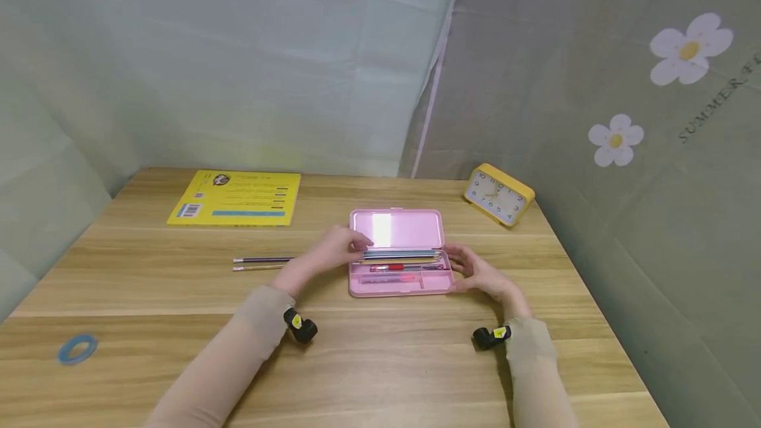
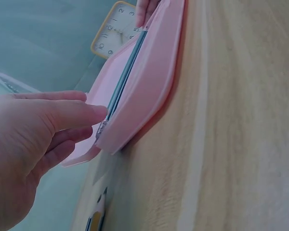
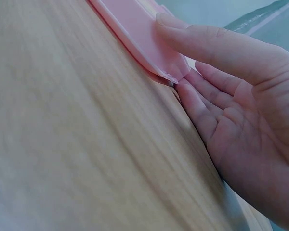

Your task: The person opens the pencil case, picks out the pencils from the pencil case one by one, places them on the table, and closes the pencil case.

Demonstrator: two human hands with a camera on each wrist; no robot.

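Observation:
A pink pencil case (image 1: 399,294) lies with its lid (image 1: 410,228) raised, holding several pencils (image 1: 401,254), a pen with a red grip (image 1: 395,267) and a slim pink-and-clear item (image 1: 386,279) in the front compartment. My left hand (image 1: 333,248) reaches over the case's left end. Its extended fingers (image 2: 89,114) touch the ends of the teal pencils (image 2: 126,72) inside. At the right end, my right hand (image 1: 480,274) grips the case, thumb against the near wall (image 3: 149,36) and the other fingers around the end and corner.
Two more pencils (image 1: 261,259) lie on the wooden table left of the case, partly behind the left forearm. A yellow book (image 1: 250,193) sits at the back left, a yellow clock (image 1: 498,195) at the back right. A blue ring (image 1: 78,360) lies front left. Curtains border the table.

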